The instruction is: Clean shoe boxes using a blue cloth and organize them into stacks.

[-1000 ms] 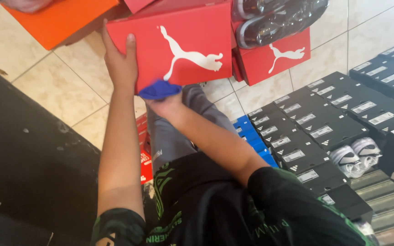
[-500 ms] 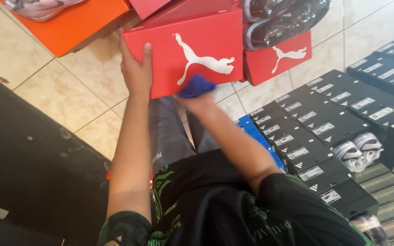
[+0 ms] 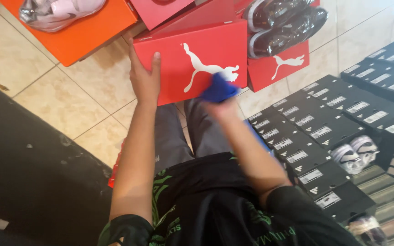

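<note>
Red cardboard shoebox [image 3: 197, 68] with a white animal emblem lies crosswise above the lap, its left end steadied by the left hand [image 3: 145, 81] with fingers flat and extended, while the right hand [image 3: 222, 105] bunches a blue cloth [image 3: 219, 89] against its front face.

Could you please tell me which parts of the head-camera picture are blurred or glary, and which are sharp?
In the head view, the right hand and its blue cloth are smeared by motion blur against the red box; the left hand on the box's edge is sharp; the wrapped dark shoes carry glare streaks; the top right floor tiles look washed out.
</note>
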